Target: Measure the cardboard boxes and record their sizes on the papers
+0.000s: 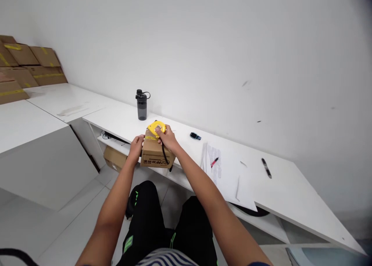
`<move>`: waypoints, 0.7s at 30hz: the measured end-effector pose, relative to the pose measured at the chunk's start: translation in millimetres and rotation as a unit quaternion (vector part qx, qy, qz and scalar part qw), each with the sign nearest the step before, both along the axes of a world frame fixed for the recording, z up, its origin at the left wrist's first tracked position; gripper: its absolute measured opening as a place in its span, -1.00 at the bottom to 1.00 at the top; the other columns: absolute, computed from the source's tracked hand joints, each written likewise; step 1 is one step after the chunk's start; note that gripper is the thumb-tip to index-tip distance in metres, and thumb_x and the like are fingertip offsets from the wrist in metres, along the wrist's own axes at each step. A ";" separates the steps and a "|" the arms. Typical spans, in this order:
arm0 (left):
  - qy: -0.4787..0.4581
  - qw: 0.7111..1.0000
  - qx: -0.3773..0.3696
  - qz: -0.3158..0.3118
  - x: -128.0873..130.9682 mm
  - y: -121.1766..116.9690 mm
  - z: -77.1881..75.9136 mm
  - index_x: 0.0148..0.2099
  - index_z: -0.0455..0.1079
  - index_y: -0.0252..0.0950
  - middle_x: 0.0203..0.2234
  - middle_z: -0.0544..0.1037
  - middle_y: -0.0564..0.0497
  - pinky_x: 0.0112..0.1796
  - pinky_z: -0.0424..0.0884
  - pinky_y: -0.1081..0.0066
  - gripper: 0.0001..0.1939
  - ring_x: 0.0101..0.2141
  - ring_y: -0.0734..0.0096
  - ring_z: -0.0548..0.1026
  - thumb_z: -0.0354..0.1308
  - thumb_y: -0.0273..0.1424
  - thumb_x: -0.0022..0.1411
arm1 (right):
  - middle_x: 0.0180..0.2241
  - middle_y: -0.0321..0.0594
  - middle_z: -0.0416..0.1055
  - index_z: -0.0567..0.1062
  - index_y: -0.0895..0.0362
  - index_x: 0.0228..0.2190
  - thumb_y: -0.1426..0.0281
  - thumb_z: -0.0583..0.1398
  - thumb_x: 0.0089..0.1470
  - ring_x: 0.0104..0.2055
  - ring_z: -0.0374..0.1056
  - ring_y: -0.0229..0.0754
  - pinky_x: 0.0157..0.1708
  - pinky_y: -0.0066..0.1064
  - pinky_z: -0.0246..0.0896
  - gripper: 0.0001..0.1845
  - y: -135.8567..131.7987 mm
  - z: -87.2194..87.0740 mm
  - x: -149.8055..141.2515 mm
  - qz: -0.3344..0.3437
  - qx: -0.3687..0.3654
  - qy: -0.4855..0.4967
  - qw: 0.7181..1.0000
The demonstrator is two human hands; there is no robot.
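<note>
A small brown cardboard box with dark printing and yellow tape sits at the front edge of the white desk, partly overhanging it. My right hand grips a yellow tape measure over the top of the box, thumb on its case. From the tape measure a black wrist strap hangs down across the front of the box. At the box's left side, my left hand is closed with its fingers against the edge; its fingertips are partly hidden.
A dark water bottle stands behind the box. Rightward on the desk lie a small dark device, papers, a red pen and a black marker. Cardboard boxes are stacked far left; another box sits below.
</note>
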State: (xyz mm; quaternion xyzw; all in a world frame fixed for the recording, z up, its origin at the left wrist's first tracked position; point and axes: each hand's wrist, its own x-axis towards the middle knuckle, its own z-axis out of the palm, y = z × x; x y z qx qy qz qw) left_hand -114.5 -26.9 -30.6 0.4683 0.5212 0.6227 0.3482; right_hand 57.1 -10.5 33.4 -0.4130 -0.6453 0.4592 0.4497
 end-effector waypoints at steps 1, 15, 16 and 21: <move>-0.024 0.999 0.003 -0.030 1.9 -10.7 1.2 -0.06 0.46 -0.25 -0.07 0.56 -0.13 0.01 0.36 0.23 -0.53 -0.02 0.15 0.47 0.00 -0.01 0.27 | -0.32 -0.33 0.38 0.18 0.04 0.04 -0.04 0.14 0.13 -0.54 0.29 -0.37 -0.57 -0.51 0.24 -0.41 -0.1 -1.4 -7.5 0.010 0.005 -0.016 1.000; -0.049 0.995 -0.008 -0.092 56.9 19.1 -1.2 0.35 0.05 -0.23 0.12 0.45 -0.17 0.04 0.36 0.21 -0.21 0.03 0.14 0.47 0.21 -0.15 0.16 | 0.04 0.02 0.43 0.05 0.09 0.32 0.18 0.06 0.26 -0.04 0.41 0.01 -0.05 -0.23 0.23 -0.32 24.4 25.2 37.9 0.052 0.247 -0.387 0.887; -0.049 0.994 -0.007 -0.098 59.6 24.5 0.2 0.39 -0.02 -0.20 0.13 0.45 -0.17 0.04 0.36 0.20 -0.17 0.03 0.16 0.48 0.20 -0.16 0.17 | 0.02 0.03 0.44 0.03 0.12 0.32 0.18 0.04 0.26 -0.06 0.42 0.01 -0.07 -0.24 0.24 -0.32 27.7 25.1 42.3 0.036 0.241 -0.394 0.886; 0.027 0.995 0.049 -0.085 66.1 33.2 3.6 0.17 0.35 -0.26 0.07 0.51 -0.10 0.12 0.29 0.20 -0.48 0.07 0.14 0.43 0.13 -0.23 0.18 | -0.05 0.02 0.50 0.05 0.16 0.30 0.14 0.04 0.26 -0.11 0.44 0.00 -0.13 -0.28 0.25 -0.31 43.2 27.4 54.6 0.049 0.235 -0.414 0.878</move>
